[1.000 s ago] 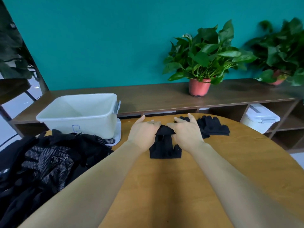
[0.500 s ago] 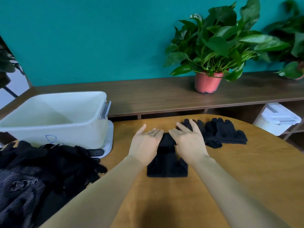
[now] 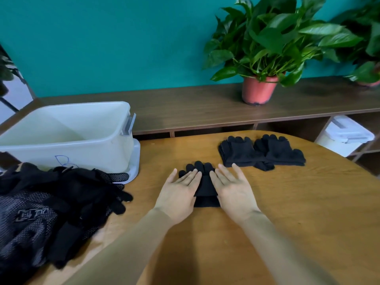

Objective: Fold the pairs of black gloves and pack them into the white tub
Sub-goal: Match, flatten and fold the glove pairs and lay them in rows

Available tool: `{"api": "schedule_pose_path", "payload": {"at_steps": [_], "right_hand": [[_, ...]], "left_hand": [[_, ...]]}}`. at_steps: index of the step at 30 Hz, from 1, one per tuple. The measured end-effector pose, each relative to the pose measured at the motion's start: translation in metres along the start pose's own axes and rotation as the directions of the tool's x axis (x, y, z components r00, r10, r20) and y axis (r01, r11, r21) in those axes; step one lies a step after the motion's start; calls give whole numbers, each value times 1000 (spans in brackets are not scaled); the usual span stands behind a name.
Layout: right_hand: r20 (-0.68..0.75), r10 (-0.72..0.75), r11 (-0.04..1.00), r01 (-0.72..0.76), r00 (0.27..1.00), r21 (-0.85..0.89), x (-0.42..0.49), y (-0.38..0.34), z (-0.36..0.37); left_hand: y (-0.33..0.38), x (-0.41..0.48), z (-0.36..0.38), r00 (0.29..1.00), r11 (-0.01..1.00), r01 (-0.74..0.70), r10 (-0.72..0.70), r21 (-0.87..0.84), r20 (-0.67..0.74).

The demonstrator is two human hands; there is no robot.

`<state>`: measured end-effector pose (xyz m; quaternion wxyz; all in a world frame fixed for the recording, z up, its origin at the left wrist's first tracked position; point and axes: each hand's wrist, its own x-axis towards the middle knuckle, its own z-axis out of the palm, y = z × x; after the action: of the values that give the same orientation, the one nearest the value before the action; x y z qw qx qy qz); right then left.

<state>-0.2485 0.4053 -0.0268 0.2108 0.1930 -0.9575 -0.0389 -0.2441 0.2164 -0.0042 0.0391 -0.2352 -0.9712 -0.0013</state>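
Between the left hand (image 3: 178, 195) and right hand (image 3: 233, 193), on the desk (image 3: 287, 212), lies a folded black glove pair (image 3: 205, 188); both hands lie flat, fingers straight, pressing its sides; the fold looks finished; next it wants gripping and carrying to the white tub (image 3: 86, 149), up-left of the left hand.

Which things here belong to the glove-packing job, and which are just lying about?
Job: glove pair under the hands, left hand, right hand, folded pairs, unsorted glove pile, white tub.
Lying about: potted plant, lidded white box, wooden shelf.
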Motion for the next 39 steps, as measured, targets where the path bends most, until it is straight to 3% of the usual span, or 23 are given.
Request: {"api": "schedule_pose_path", "payload": {"at_steps": [8, 11, 16, 20, 34, 39], "right_hand": [[33, -17, 1000, 18, 999, -12, -5, -2, -4], [47, -13, 997, 9, 999, 76, -11, -3, -21], [-41, -82, 987, 87, 996, 138, -38, -7, -25], [-72, 18, 980, -3, 997, 201, -43, -11, -14], [200, 8, 1000, -4, 980, -22, 56, 2, 7], [91, 100, 995, -97, 991, -34, 70, 15, 27]], "left_hand": [[-4, -4, 0, 997, 998, -68, 69, -7, 32], [-8, -6, -2, 993, 994, -103, 105, -33, 52], [-8, -20, 5, 950, 960, -280, 281, 28, -133], [-1, -17, 15, 947, 972, -235, 232, 13, -221], [-33, 55, 8, 999, 997, 39, -41, -59, -28], [-36, 85, 14, 999, 998, 47, -48, -46, -22]]}}
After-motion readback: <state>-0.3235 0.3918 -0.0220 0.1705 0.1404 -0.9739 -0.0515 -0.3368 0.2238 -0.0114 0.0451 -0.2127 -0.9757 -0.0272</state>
